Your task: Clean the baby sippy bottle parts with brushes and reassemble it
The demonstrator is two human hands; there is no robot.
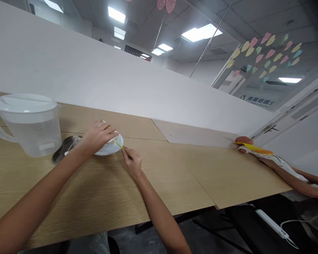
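Note:
A white bowl (107, 152) stands on the wooden table in front of me. Over its rim, my left hand (97, 137) is closed, palm down, around a small pale item mostly hidden by the fingers. From the right side, my right hand (132, 160) pinches a thin yellow-green stick (118, 144), which slants up and left with its tip over the bowl beneath my left hand. Behind my left forearm lies a dark metal tray (58, 155) with a clear object (74, 141) in it, partly covered by the arm.
A lidded clear pitcher of water (34, 130) stands at the left. White partition wall (122, 88) runs behind the table (175, 169). At the far right, another person's arms (288, 174) rest on the table by a yellow item (254, 147). A white power strip (271, 223) lies below.

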